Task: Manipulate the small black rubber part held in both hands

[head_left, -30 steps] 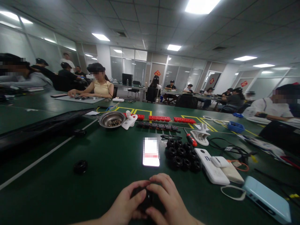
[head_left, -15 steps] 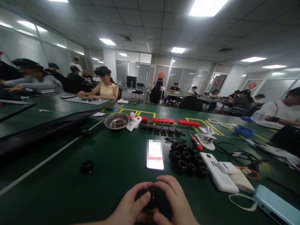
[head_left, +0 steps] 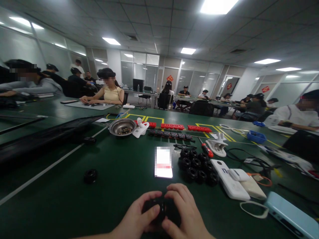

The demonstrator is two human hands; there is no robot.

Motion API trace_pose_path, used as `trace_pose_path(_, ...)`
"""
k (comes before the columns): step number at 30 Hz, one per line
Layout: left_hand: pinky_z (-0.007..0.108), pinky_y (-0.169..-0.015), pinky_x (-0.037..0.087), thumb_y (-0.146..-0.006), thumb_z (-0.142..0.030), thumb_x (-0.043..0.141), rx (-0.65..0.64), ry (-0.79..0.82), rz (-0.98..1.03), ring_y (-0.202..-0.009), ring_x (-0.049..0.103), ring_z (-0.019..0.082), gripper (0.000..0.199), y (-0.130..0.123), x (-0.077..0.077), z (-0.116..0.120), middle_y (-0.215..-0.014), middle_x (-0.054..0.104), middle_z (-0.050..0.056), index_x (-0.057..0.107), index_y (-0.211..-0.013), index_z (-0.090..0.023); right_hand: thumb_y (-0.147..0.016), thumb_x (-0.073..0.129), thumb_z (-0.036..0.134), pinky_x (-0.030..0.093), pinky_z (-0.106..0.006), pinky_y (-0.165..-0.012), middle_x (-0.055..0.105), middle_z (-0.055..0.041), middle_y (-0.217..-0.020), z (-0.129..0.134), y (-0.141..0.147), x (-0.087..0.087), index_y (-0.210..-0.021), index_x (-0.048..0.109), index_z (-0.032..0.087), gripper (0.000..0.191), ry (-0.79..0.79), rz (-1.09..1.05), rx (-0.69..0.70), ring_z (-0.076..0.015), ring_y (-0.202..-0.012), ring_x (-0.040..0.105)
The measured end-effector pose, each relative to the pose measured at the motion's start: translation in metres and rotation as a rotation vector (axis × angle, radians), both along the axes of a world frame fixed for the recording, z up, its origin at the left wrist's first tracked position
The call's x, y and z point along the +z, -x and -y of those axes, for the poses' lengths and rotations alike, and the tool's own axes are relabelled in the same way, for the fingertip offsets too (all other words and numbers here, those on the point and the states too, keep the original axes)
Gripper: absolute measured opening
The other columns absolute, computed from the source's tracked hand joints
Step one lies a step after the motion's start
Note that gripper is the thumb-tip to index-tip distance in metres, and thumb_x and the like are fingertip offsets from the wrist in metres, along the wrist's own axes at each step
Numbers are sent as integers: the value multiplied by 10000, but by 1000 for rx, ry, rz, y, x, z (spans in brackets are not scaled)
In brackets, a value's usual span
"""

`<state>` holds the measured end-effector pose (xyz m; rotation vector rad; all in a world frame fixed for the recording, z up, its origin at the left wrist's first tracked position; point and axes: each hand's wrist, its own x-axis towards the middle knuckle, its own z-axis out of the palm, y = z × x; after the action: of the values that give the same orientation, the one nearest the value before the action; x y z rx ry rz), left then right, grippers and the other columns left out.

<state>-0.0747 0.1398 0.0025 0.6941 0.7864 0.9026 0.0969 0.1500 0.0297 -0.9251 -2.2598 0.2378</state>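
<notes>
While working from left to right, start with the left hand (head_left: 141, 212): fingers curled round a round black part (head_left: 161, 209), thumb laid against it, so pretty clearly a proper hold. Then right hand (head_left: 186, 212) on the other side, fingers arched loosely; can't tell whether touching or just hovering. Part down low between both hands, over the near side of the green table (head_left: 119, 186); can't tell if resting or lifted. For doing this bit well, probably best to brace with the left thumb, turn slowly with the right fingers and go easy on the squeeze, with a surface this smooth and shiny likely to slip. Now the surroundings, left to right again: long black strip (head_left: 50, 141) well off, lone black ring (head_left: 90, 176) nearer, metal bowl (head_left: 114, 131) of small bits (head_left: 124, 129) further back, then a lit phone (head_left: 164, 172) just beyond the hands. Main obstacle, imo, so no shoving forward. On the right, black ring cluster (head_left: 196, 162), red screwdriver (head_left: 207, 150) just behind, white slab (head_left: 230, 187) just beside, pale blue box (head_left: 291, 209) furthest over. Swing that way with care.
</notes>
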Motion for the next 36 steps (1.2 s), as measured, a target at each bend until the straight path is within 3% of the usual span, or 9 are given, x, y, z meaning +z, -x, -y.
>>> trace_pose_path(3, 332, -685, 491, -615, -361, 699, -49, -3, 3, -868, 585, 224, 530, 1, -1, 0, -981, 555, 78, 486, -1056, -161, -788, 411, 508, 450, -373, -718, 513, -92, -923, -1, 0, 0, -823, 536, 175, 358, -4, 5, 45, -235, -878, 485)
trace_pose_path(7, 268, -558, 488, -605, -470, 660, -36, -1, -27, -656, 608, 159, 530, 0, -4, -1, -835, 587, 48, 521, -1000, -146, -806, 431, 447, 436, -367, -779, 497, -101, -995, -3, 0, -3, -1031, 479, 177, 355, -73, 2, 138, -231, -941, 464)
trace_pose_path(9, 266, -555, 488, -616, -458, 658, -21, 1, -26, -649, 609, 158, 507, -1, -3, -1, -819, 590, 45, 526, -994, -147, -786, 465, 443, 424, -385, -805, 475, -107, -1053, -3, -2, -4, -1093, 444, 187, 400, -74, 25, 126, -245, -986, 446)
trace_pose_path(14, 282, -633, 500, -615, -332, 706, -5, -15, -21, -778, 612, 186, 486, 0, 0, 1, -970, 561, 64, 507, -1028, -171, -738, 489, 519, 433, -403, -777, 488, -106, -1009, 0, -2, -1, -949, 516, 176, 404, 23, 21, 52, -259, -950, 458)
trace_pose_path(21, 242, -524, 488, -601, -445, 675, -2, 5, -25, -583, 606, 129, 511, -3, -3, 2, -813, 590, 37, 520, -988, -149, -749, 543, 311, 421, -351, -800, 486, -98, -1022, 1, 2, -2, -1031, 467, 171, 324, -62, 2, 130, -225, -957, 453)
trace_pose_path(26, 309, -642, 495, -596, -364, 708, 31, 17, -8, -759, 620, 206, 518, -2, 1, 1, -940, 579, 79, 505, -1022, -152, -716, 527, 496, 425, -386, -787, 495, -106, -1028, 1, 0, 0, -986, 501, 174, 421, 0, 11, 37, -254, -961, 463)
trace_pose_path(30, 306, -624, 487, -616, -378, 689, -23, -10, -22, -825, 590, 221, 498, 0, -3, 1, -951, 565, 81, 510, -1027, -161, -761, 516, 415, 435, -357, -768, 520, -89, -964, 0, 1, 0, -921, 517, 175, 289, -2, -17, 92, -227, -920, 471)
trace_pose_path(33, 303, -601, 477, -637, -441, 647, -34, -13, -5, -820, 581, 227, 492, 0, -4, 1, -911, 570, 79, 517, -1015, -154, -764, 519, 393, 424, -355, -794, 515, -92, -993, -1, 1, -2, -1014, 478, 172, 335, -56, -24, 148, -223, -932, 466)
trace_pose_path(36, 333, -635, 473, -622, -433, 663, -9, 12, -10, -794, 587, 226, 518, -2, -2, 1, -934, 559, 83, 497, -1026, -155, -735, 520, 469, 417, -387, -804, 498, -107, -1031, 0, 0, -1, -1029, 477, 170, 422, -13, 0, 80, -247, -954, 462)
